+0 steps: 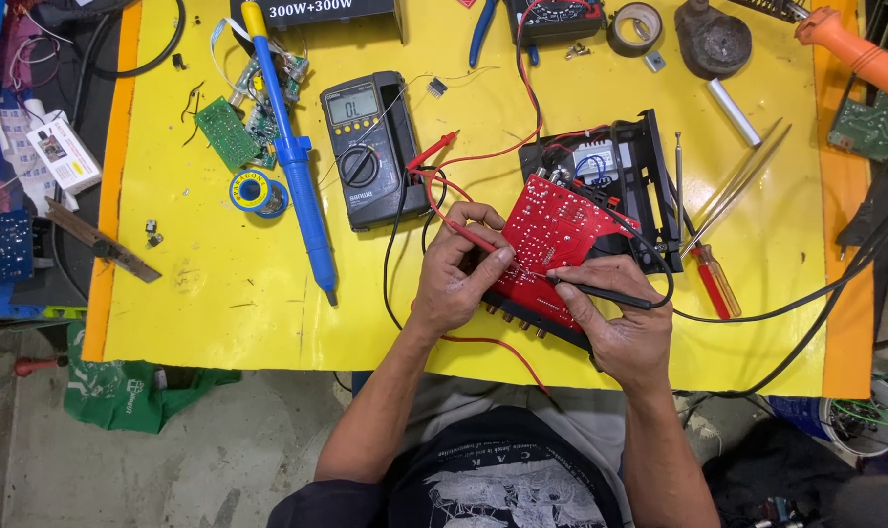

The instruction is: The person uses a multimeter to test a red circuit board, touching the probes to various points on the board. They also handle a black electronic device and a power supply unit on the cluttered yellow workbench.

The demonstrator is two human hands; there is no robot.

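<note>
A red circuit board (pixel 551 235) lies tilted over an open black device case (pixel 649 171) on the yellow bench top (pixel 209 293). My left hand (pixel 458 274) pinches a thin red test probe (pixel 463 233) and presses its tip onto the board's left side. My right hand (pixel 615 328) holds a black test probe (pixel 600 291) with its tip on the board's lower part. Red and black leads run from both probes up to a dark grey multimeter (pixel 366 147) at the left of the board.
A blue desoldering pump (pixel 292 156), a green circuit board (pixel 227 132) and a solder reel (pixel 253 191) lie left of the meter. A red-handled screwdriver (pixel 713 279), tweezers (pixel 742 176), a tape roll (pixel 634 27) and an orange-handled tool (pixel 854 49) sit at the right.
</note>
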